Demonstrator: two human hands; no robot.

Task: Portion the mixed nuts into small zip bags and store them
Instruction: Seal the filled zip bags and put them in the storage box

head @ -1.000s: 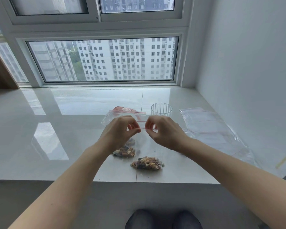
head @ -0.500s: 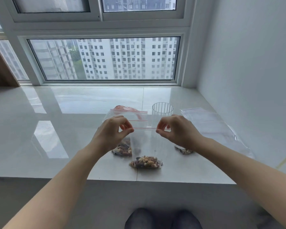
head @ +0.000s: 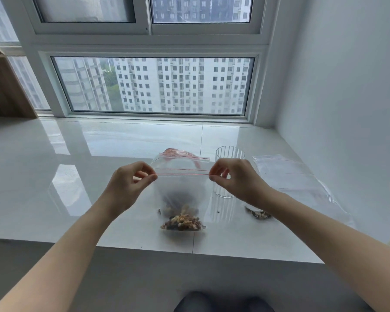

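Clear, thin plastic stretches between both hands: a small zip bag [head: 182, 194] hangs upright just above the pale, glossy stone worktop [head: 81, 176], its red-lined zip strip pulled taut. The left hand [head: 126, 188] pinches the strip's left corner between thumb and forefinger, the right hand [head: 236, 181] pinches the right corner the same way, and the other fingers on both curl loosely. A portion of mixed nuts [head: 181, 221], lumpy and brown and tan, sits bunched in the bag's bottom.

Judging from this, the seal is the weak point. If the strip is not pressed shut along its whole run, the nuts could spill once the bag is laid down or tipped; I cannot tell whether the track is fully closed. With only the 2 corners held, the slick film could also slip from the fingers, and the loaded bottom would drop onto the hard surface.

Behind the bag lies a larger zip bag [head: 180, 155] with something reddish inside. A ribbed clear cup [head: 229, 167] stands near the right hand, light enough to be knocked over by a wrist. Another filled small bag [head: 260, 213] lies partly hidden under the right forearm, and flat empty zip bags [head: 286, 174] rest further right, limp and crinkled.
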